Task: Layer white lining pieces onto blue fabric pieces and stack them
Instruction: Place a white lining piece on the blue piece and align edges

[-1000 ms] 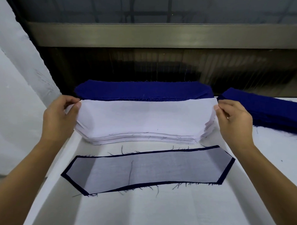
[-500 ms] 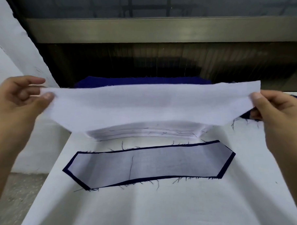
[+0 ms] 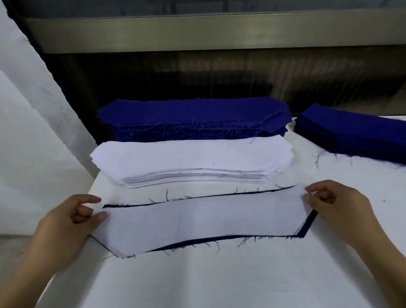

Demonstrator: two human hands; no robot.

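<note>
Hands at both ends: the left hand [image 3: 68, 229] pinches the left tip of the white lining piece [image 3: 205, 221] between thumb and fingers, and the right hand [image 3: 339, 210] pinches the right tip the same way. That piece lies pretty much flat on the blue fabric piece [image 3: 308, 223] on the white table [image 3: 226, 281], with a thin blue border peeking out along the far, right and near edges. Just behind sits the white lining stack [image 3: 190, 156], then a blue stack [image 3: 191, 112] behind that, plus a second blue stack [image 3: 359, 133] off to the right.
</note>
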